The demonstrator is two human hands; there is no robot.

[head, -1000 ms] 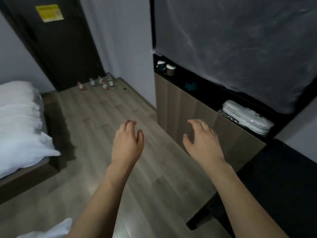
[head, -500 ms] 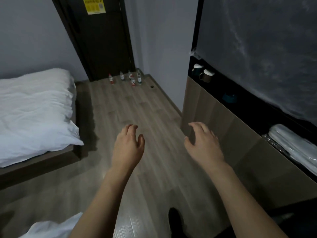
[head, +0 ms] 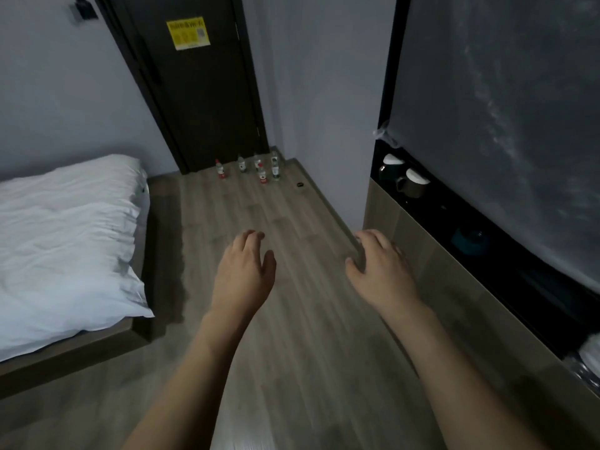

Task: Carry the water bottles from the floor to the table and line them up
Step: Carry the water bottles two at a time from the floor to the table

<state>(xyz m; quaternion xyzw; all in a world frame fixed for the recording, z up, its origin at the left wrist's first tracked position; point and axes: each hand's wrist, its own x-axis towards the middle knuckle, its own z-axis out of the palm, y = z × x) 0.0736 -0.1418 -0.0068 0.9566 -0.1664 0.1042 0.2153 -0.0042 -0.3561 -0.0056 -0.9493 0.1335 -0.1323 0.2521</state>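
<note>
Water bottles (head: 256, 168) stand upright in a small cluster on the floor (head: 292, 319) at the foot of the dark door (head: 201, 92), well apart from both hands. Between them and the hands runs a bare strip of wood floor, edged by the bed (head: 65, 238) on the left and a wooden cabinet (head: 454, 303) on the right. Left hand (head: 242, 274) and right hand (head: 380, 269) hang in the air, each grip apart, fingers loosely curved, holding nothing. Two mugs (head: 404, 180) sit in the cabinet's dark recess.
</note>
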